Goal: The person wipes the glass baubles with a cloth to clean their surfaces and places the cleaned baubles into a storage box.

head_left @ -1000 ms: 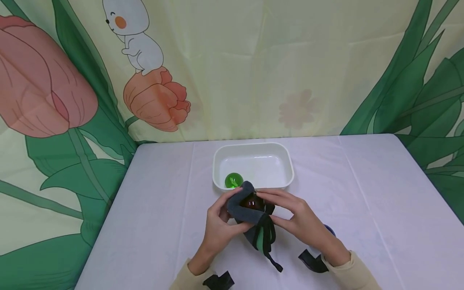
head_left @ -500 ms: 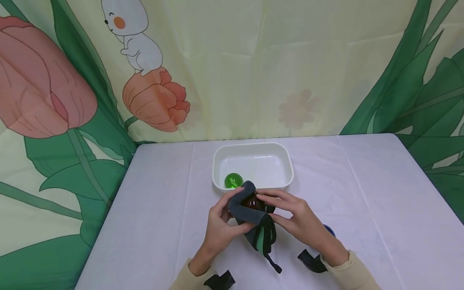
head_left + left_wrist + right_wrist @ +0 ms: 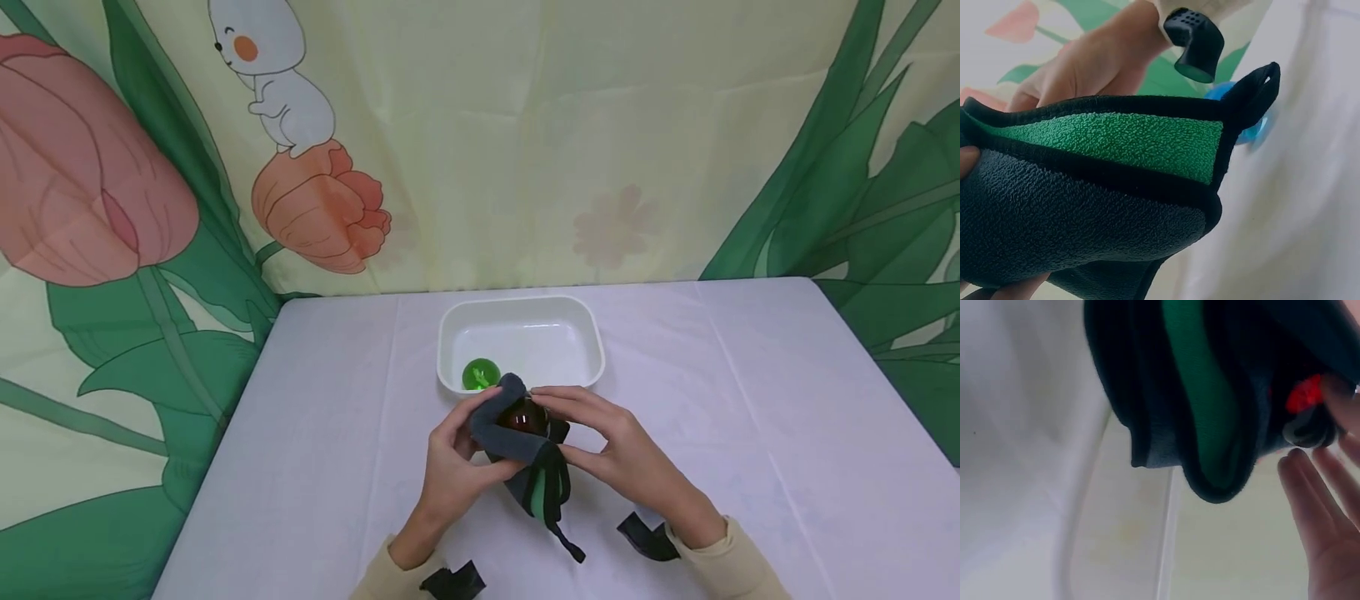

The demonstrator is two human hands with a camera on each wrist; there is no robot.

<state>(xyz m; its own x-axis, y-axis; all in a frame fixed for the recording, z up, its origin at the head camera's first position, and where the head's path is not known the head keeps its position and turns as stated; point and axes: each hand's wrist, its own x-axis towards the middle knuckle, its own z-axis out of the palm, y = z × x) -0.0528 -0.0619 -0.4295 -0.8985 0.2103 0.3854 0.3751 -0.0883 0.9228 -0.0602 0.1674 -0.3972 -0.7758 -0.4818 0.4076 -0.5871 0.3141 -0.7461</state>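
Note:
My left hand [image 3: 465, 467] grips a towel [image 3: 510, 437], dark grey-blue outside and green inside, with black edging. The towel is folded around a glossy dark red ball [image 3: 525, 417], whose top shows in the fold. From the other side, my right hand [image 3: 611, 442] holds the ball, fingertips at its upper edge and thumb by the towel's border. In the right wrist view the ball [image 3: 1305, 394] shows bright red, with fingers [image 3: 1316, 512] reaching up to it. The towel's hanging loop [image 3: 1254, 94] sticks out in the left wrist view.
Just behind the hands stands a white tray [image 3: 592, 321] with a clear green ball [image 3: 481, 375] in its near left corner. A translucent blue ball [image 3: 1257, 130] lies beyond the towel in the left wrist view. Black straps [image 3: 648, 537] hang at both wrists. A printed curtain [image 3: 480, 150] hangs behind the table.
Both hands keep nearly the same hold on the towel and ball. The right fingers lift very slightly. The blue edge beside the right wrist is now hidden in the head view.

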